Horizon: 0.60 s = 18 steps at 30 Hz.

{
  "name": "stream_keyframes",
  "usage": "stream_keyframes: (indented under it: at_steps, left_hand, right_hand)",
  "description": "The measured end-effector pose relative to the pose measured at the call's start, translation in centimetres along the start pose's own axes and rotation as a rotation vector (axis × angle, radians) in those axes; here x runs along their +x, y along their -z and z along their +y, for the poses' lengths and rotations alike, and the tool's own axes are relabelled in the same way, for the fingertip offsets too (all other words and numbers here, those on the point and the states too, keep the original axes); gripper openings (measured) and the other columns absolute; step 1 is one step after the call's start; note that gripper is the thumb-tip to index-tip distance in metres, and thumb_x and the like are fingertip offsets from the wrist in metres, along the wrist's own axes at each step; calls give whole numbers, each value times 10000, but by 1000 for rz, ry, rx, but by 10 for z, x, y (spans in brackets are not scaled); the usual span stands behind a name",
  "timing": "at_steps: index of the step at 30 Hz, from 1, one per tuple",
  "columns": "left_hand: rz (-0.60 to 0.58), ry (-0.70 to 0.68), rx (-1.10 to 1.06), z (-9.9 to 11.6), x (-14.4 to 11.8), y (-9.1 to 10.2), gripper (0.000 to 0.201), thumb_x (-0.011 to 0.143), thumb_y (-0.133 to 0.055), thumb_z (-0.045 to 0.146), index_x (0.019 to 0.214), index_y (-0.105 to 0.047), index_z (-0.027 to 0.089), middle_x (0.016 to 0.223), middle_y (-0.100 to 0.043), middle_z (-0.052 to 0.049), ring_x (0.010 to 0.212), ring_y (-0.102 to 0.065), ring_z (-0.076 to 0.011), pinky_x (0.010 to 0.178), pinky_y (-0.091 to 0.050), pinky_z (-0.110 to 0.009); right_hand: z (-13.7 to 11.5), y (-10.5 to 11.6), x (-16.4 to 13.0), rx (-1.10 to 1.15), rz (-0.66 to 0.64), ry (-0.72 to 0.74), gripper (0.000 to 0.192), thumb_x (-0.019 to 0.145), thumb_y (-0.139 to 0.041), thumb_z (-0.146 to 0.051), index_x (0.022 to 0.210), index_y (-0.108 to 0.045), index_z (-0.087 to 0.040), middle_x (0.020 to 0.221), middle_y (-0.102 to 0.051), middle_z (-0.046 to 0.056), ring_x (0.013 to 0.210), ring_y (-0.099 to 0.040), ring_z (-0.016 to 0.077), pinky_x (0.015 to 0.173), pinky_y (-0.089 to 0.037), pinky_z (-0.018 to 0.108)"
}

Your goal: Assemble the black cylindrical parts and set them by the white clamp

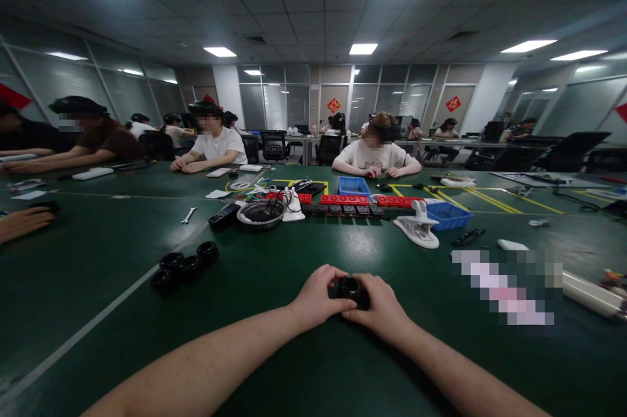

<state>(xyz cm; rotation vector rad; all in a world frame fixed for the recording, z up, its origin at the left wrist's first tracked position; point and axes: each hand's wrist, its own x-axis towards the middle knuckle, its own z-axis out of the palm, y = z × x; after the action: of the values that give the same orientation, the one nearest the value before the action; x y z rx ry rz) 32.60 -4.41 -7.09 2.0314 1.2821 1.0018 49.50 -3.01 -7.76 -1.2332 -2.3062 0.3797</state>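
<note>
Both my hands close round a glossy black round part (351, 285) with a round opening in its top, at or just above the green table (274, 365). My left hand (318, 298) grips it from the left, thumb across its near side. From the right, my right hand (381, 306) has its fingers and thumb wrapped about it. The palms and fingertips hide much of its sides. To the left lies a small cluster of similar black round parts (190, 266).
Farther back are a metal bowl (261, 225), a white clip stand (417, 234), blue bins (448, 216), red and black strips (347, 200) and a wrench (188, 215). A white cylinder (590, 293) lies at right. Co-workers sit around; a person's hand (24, 223) rests at far left.
</note>
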Motion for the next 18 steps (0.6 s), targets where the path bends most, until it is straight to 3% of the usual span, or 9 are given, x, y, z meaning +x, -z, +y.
stream_keyframes:
  at_steps: [3,7,14,18]
  left_hand:
    - [-101,-73,-11,0,2,8,399,606,-683,292,972,-557,194,852,-509,-11,744,-483,-143,642,-396,-232]
    - [-209,-107,11,2,2,15,445,627,-672,309,1043,-544,216,862,-517,-13,753,-490,-144,642,-395,-228]
    - [-242,-133,9,2,3,14,459,618,-682,327,1045,-552,222,875,-522,-8,771,-495,-145,669,-391,-235]
    - [-227,-138,34,2,3,15,456,614,-683,339,1034,-555,215,847,-517,-5,754,-489,-144,658,-386,-234]
  right_hand:
    - [8,11,1,176,-156,108,442,627,-622,-398,1008,-531,-192,970,-565,55,888,-486,219,760,-366,332]
    - [16,23,2,330,-298,107,364,658,-614,-322,990,-561,-184,972,-567,47,914,-489,218,799,-368,335]
    - [13,26,4,305,-317,135,239,659,-620,-320,855,-605,-183,856,-570,24,842,-490,201,742,-375,310]
    - [10,24,4,232,-260,141,241,617,-653,-347,786,-602,-183,810,-570,16,808,-479,196,712,-358,304]
